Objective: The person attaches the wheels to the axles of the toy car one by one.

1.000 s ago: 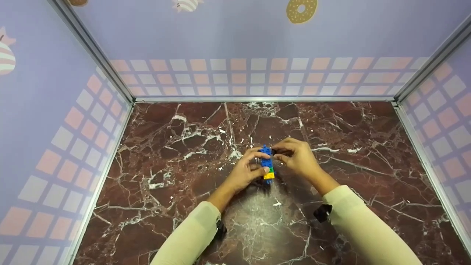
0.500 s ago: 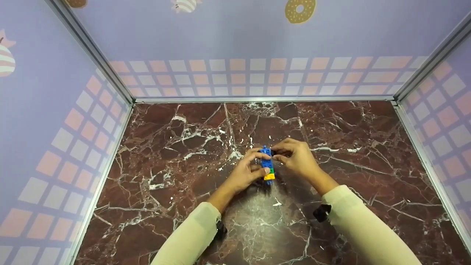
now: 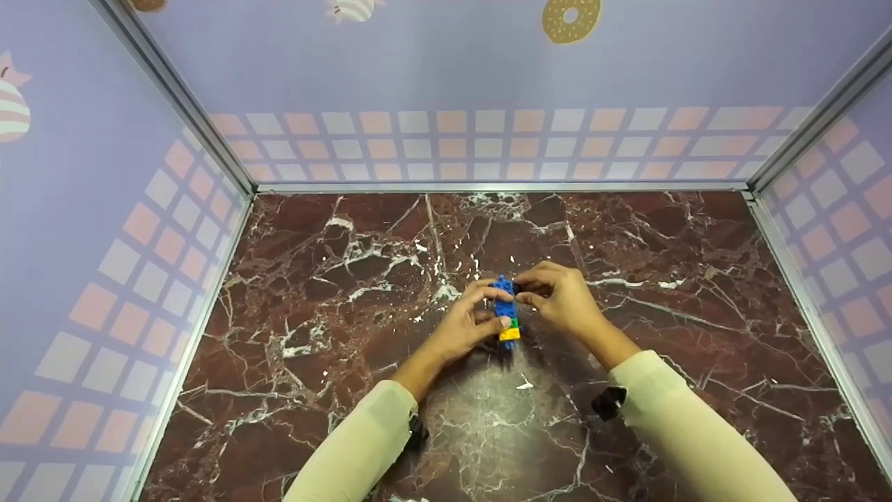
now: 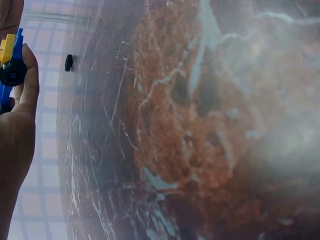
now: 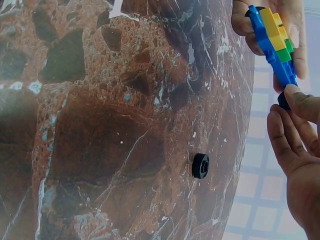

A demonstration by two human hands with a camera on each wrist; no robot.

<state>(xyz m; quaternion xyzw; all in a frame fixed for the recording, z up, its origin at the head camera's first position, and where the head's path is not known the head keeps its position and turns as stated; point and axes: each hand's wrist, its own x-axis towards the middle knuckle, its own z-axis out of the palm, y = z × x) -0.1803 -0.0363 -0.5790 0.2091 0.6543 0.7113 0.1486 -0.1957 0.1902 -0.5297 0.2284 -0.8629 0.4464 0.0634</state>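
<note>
My left hand (image 3: pixel 463 326) grips a toy car (image 3: pixel 504 307) built of blocks, with thumb and fingers across its long blue base. Yellow bricks (image 5: pixel 274 29) and a green brick (image 5: pixel 285 53) sit on the base. One black wheel (image 4: pixel 13 73) is on the car in the left wrist view. At the car's right side, my right hand (image 3: pixel 566 301) pinches another black wheel (image 5: pixel 283 101) between thumb and fingers, right against the blue base. The fingers partly cover this wheel and the far end of the car.
A loose black wheel (image 5: pixel 201 166) lies on the dark red marbled tabletop (image 3: pixel 334 418). White flecks and a white scrap (image 3: pixel 525 383) are scattered about. Lilac panels with checks (image 3: pixel 488 132) stand at the back, left and right of the table.
</note>
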